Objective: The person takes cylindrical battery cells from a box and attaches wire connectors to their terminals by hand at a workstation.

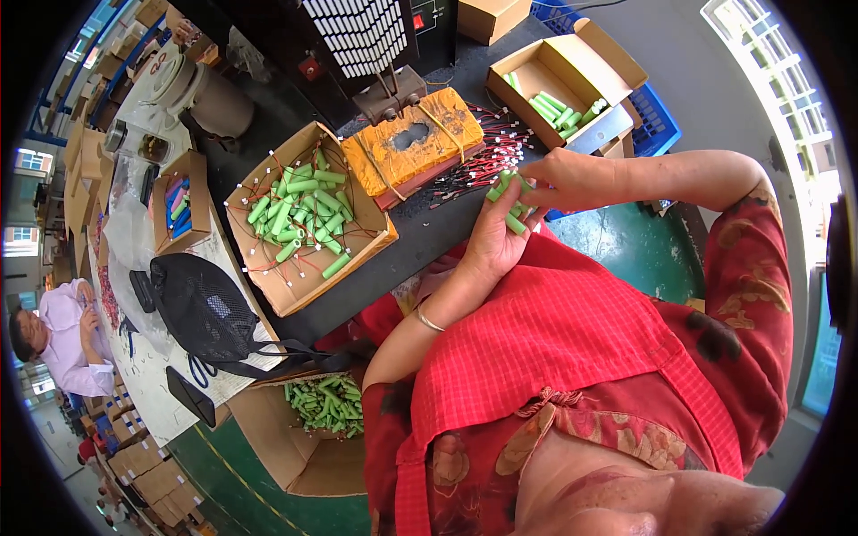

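Observation:
Close to my body, by the edge of the black bench, my left hand [497, 234] is closed around several green battery cells [516, 222]. My right hand [565, 180] meets it from the right, its fingers bent and pressed onto the upper cells of that bunch. Exactly which cell the right fingers grip is partly hidden. Just beyond the hands lies a pile of red and black wires [487, 159] with small white connectors. A yellow-orange block [413, 136], tied with bands and worn dark in the middle, sits left of the wires under a black machine [335, 62].
A cardboard box [284, 302] of wired green cells stands left; a smaller box [594, 136] with loose cells sits back right. Another carton [308, 473] of cells is below the bench. A black mesh bag [201, 308] and phone [189, 397] lie left. Another person [76, 330] sits far left.

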{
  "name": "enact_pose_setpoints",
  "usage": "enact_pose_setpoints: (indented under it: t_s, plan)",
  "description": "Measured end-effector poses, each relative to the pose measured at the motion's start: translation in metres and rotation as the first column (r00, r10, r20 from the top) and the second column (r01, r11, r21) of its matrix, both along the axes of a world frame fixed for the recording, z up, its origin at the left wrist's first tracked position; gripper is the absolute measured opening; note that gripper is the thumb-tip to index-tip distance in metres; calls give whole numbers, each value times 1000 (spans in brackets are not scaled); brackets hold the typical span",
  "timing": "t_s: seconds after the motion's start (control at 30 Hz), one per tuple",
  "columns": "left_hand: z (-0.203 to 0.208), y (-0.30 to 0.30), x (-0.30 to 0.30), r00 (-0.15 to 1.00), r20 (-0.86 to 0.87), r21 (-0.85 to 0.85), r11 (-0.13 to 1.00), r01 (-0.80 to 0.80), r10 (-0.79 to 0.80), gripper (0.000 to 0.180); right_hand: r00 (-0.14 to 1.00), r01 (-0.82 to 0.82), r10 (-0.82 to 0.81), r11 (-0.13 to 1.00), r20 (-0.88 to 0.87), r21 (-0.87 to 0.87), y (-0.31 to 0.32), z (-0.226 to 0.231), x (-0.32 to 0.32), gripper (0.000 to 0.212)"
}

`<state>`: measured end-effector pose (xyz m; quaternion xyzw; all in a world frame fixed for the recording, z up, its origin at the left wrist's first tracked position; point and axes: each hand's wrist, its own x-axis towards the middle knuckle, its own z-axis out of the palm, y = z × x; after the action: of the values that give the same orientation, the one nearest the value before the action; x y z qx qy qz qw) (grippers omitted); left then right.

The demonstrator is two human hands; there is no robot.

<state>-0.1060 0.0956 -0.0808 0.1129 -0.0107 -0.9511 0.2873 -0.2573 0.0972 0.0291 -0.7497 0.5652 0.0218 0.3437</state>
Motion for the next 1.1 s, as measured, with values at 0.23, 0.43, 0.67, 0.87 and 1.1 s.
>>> enact_pose_setpoints:
  t_s: [0.23,0.43,0.67,0.87,1.1]
  plan:
    - [5,7,16,996,88,-100,995,20,-11,24,993,-81,100,970,70,-230,12,20,13,54]
    - [-8,16,20,996,52,-174,981,82,-74,31,918,-306,394,783,50,-542,32,-32,16,64]
    - [9,20,26,967,229,-144,979,147,-112,29,975,148,4,738,223,-659,-27,-32,-16,21]
    - [12,19,28,941,268,-162,954,253,-205,24,828,-269,-182,701,-531,-661,-89,-65,-23,11]
    - [14,11,37,929,357,-267,942,203,-99,20,878,-156,-260,638,-401,-754,-86,-40,-22,11]
